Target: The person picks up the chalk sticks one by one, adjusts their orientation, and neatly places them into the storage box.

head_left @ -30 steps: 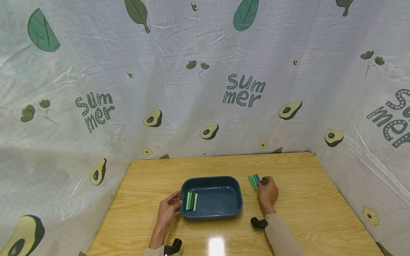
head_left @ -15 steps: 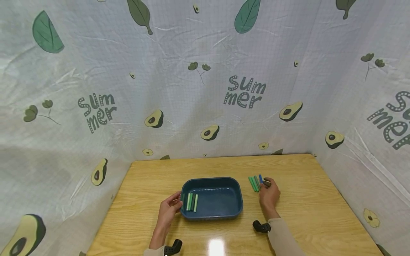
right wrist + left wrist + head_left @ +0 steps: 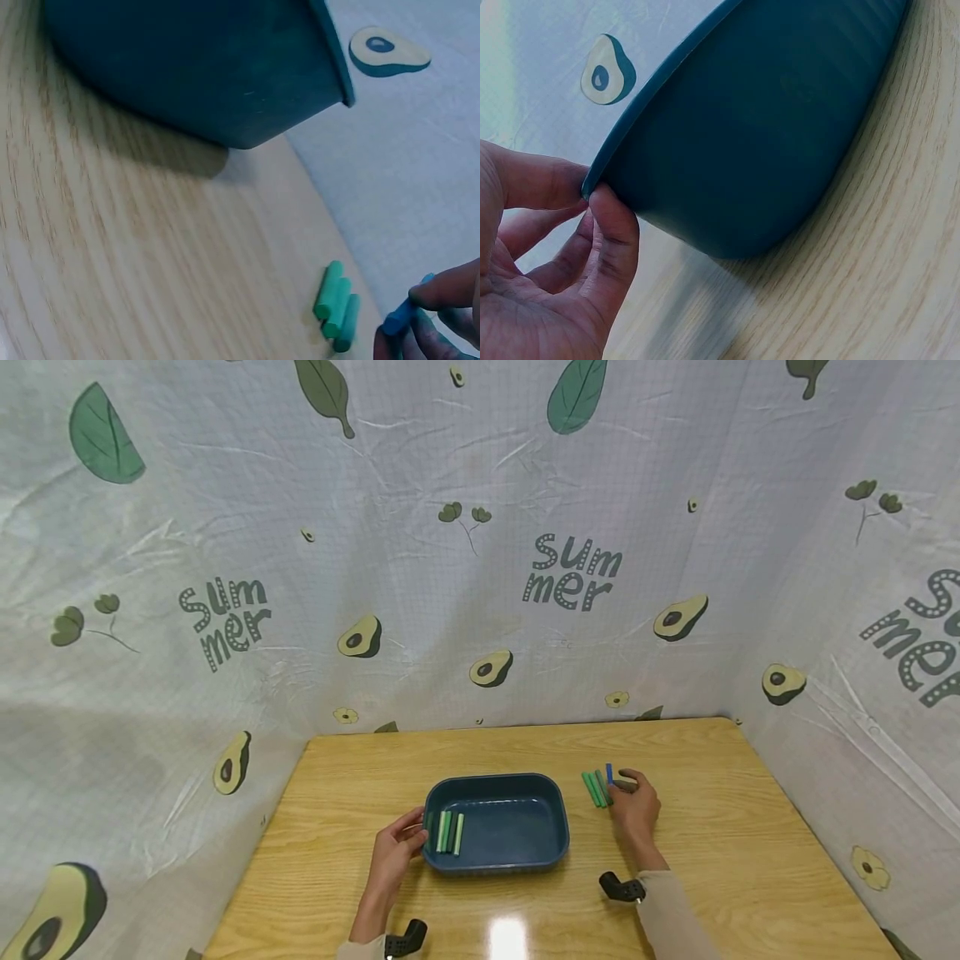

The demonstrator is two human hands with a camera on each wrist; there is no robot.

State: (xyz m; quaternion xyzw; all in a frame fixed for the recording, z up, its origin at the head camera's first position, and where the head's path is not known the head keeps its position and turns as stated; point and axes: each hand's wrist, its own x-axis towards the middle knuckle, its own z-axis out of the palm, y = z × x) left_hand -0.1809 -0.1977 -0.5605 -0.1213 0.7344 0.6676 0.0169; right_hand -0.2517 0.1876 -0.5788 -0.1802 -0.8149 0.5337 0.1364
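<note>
My left hand [image 3: 392, 858] pinches the left rim of a dark blue rectangular basin [image 3: 510, 839], thumb on one side and fingers on the other in the left wrist view. Several light and dark green chalk sticks [image 3: 458, 835] lie side by side at the basin's left end. Right of the basin, my right hand [image 3: 636, 810] pinches a blue chalk stick [image 3: 400, 319] between thumb and fingers. Its fingertips look darkly smudged. Just left of that hand, three green chalk sticks [image 3: 337, 307] lie in a slanted row on the table.
A wood-grain table [image 3: 360, 760] carries everything. White sheeting [image 3: 420, 585] printed with avocados, leaves and "summer" lettering rises behind the table and along both sides. Dark wrist cameras [image 3: 405, 937] sit on both wrists.
My right hand has drawn slightly right with the blue chalk stick, separating it from the green row. The left hand keeps its grip on the basin rim.
</note>
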